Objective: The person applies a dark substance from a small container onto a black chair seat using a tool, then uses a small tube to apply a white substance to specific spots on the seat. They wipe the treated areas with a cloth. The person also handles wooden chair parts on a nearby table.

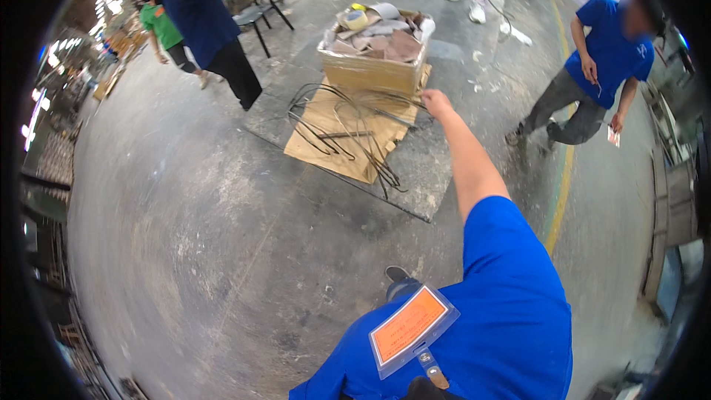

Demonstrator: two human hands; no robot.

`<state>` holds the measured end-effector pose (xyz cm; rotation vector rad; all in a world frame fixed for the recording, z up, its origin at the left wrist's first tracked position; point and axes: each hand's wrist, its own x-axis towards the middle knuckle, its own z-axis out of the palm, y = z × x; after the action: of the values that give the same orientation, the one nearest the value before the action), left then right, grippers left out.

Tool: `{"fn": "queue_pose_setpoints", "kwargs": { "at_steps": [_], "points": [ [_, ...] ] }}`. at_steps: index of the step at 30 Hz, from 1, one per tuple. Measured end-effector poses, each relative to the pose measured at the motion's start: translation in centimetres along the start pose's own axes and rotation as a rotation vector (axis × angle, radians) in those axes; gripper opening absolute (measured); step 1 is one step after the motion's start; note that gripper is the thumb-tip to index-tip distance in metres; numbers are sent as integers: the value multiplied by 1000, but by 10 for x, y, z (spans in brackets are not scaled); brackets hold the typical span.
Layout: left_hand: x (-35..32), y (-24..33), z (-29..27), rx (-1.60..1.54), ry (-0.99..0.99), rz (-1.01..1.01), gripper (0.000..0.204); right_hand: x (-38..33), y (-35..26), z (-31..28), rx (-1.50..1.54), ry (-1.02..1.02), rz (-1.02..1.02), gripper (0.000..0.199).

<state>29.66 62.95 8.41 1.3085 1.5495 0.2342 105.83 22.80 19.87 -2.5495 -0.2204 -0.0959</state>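
My right arm stretches forward, and my right hand (437, 104) is closed with its fingers pinched at the end of a thin dark bent metal rod (400, 96). More bent metal rods (318, 133) with curved ends lie in a loose tangle on a flat sheet of brown cardboard (304, 150). Right behind them stands a cardboard box (366, 72) wrapped in clear film, heaped with grey and brown scraps (385, 37) and a roll of tape (355, 20). My left hand is out of the picture.
A long thin bar (348, 184) lies on the concrete floor in front of the cardboard. A person in a blue shirt (607, 52) stands to the right, beside a yellow floor line (564, 185). Far left, a person in dark clothes (196, 15) stands near a dark chair (263, 18).
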Motion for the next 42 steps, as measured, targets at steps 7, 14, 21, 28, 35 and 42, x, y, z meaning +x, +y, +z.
{"fn": "queue_pose_setpoints", "kwargs": {
  "at_steps": [7,14,21,28,35,42],
  "points": [
    [121,130,32,175,-270,202,74,-44,-92,53,-304,-55,105,55],
    [268,239,-12,300,-402,371,74,-246,-296,167,447,-1066,-282,35],
    [387,343,-50,400,-394,476,75,-261,-432,222,521,-1325,-298,42],
    [438,421,2,129,-550,504,60,-153,-495,258,233,-993,-631,39],
    [480,455,-31,215,-247,395,59,14,-576,288,386,-1672,-315,35],
    [518,439,-48,170,79,211,59,102,-652,376,223,-1567,-462,35]
  ]
}}
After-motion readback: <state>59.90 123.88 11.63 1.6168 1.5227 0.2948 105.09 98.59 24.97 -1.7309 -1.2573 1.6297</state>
